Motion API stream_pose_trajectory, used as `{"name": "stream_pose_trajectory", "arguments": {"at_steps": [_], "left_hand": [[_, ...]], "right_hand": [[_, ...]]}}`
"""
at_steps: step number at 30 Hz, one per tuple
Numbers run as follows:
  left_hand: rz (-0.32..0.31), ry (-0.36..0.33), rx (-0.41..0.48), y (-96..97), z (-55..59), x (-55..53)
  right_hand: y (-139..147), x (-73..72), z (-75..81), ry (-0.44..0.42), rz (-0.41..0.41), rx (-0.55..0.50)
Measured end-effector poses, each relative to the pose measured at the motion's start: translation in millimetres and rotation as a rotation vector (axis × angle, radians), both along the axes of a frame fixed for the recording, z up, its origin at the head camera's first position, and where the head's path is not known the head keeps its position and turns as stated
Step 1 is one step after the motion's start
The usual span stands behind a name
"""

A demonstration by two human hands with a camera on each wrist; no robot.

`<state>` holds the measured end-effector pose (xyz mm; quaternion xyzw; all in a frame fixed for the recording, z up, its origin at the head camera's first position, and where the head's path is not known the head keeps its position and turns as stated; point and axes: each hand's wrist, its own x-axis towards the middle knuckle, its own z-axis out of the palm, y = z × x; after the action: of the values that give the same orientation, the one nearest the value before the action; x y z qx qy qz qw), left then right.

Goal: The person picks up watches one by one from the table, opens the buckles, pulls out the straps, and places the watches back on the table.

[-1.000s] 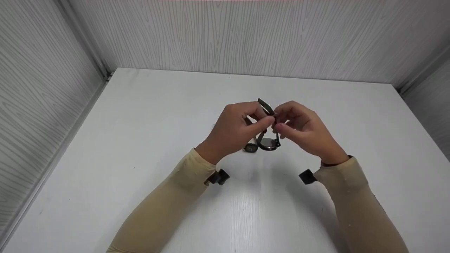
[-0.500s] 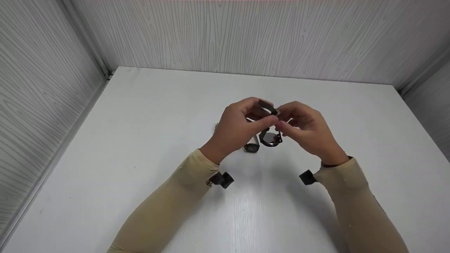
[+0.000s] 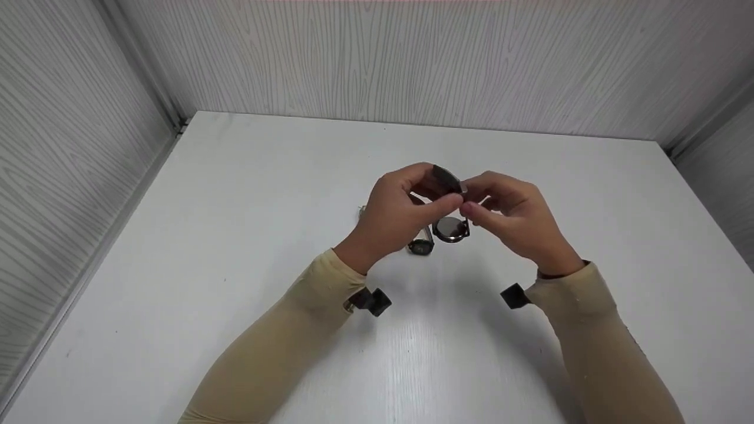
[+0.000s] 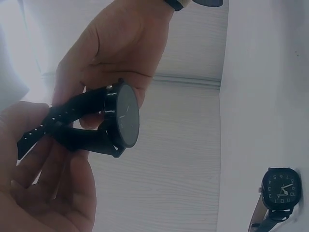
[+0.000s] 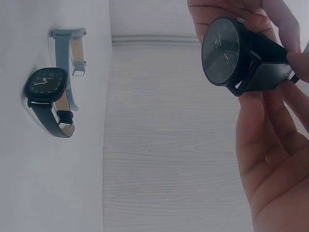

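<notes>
A black wristwatch [image 3: 451, 229] with a round dial is held above the table between both hands. Its strap is bent into a loop, and the punched strap end [image 4: 33, 138] passes through at the crossing in the left wrist view. My left hand [image 3: 393, 211] pinches the strap between thumb and fingers. Opposite it, my right hand [image 3: 521, 219] pinches the same strap near where its two ends meet. Fingers hide the buckle area. In the right wrist view the watch's dark dial [image 5: 220, 51] faces the camera.
A square-faced black watch [image 5: 47, 87] lies on the white table [image 3: 247, 224], its dark strap curled. Beside it is a watch with a pale blue strap [image 5: 63, 53], mostly hidden by my left hand in the head view. Wood-grain panels [image 3: 377, 65] stand behind and at the sides.
My left hand has shifted slightly to the right, closer to the right hand. The strap end has tilted and the dial has risen slightly. Both hands keep their hold on the watch.
</notes>
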<state>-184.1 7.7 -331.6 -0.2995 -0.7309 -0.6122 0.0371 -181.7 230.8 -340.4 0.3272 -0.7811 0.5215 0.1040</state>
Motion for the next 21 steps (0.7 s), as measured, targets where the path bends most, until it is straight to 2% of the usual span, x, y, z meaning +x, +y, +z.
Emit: {"name": "stream_pose_trajectory", "arguments": {"at_steps": [9,21], "left_hand": [[0.002,-0.028,-0.014,0.9,-1.2,1.5],[0.008,-0.013,-0.011,1.1,-1.8,2.2]], "right_hand": [[-0.1,0.6,-1.3,-0.022,-0.030,0.011],[0.7,-0.1,-1.6,-0.029,-0.016,0.008]]}}
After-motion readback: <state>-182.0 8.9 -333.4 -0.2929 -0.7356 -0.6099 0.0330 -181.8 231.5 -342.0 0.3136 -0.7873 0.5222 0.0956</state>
